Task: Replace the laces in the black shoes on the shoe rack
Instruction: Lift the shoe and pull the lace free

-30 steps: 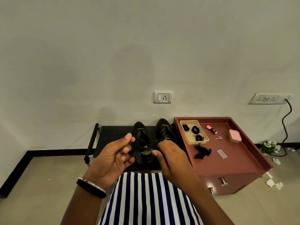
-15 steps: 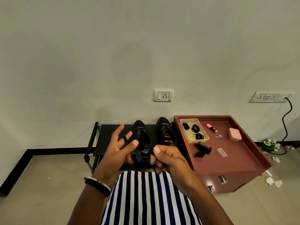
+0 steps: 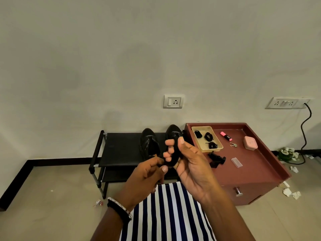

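While my right hand (image 3: 191, 167) curls its fingers (image 3: 169, 142) round a black coiled shoelace (image 3: 174, 158) and my left hand (image 3: 147, 173) pinches its lower end, the two black lace-up shoes (image 3: 149, 143) sit on the black metal shoe rack (image 3: 121, 148) just beyond. I judge I'm sorting a lace, and threading next needs a free tip. The shallow beige tray (image 3: 212, 149) on the maroon surface (image 3: 251, 164) holds three black lace coils (image 3: 208, 136).

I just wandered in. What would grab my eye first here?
Two hands at the centre: the right hand grips a bundled black lace, and the left hand seems to pinch its end. Behind them a pair of black shoes sits on a low black rack. To the right, a red cabinet carries a tray of coiled laces.
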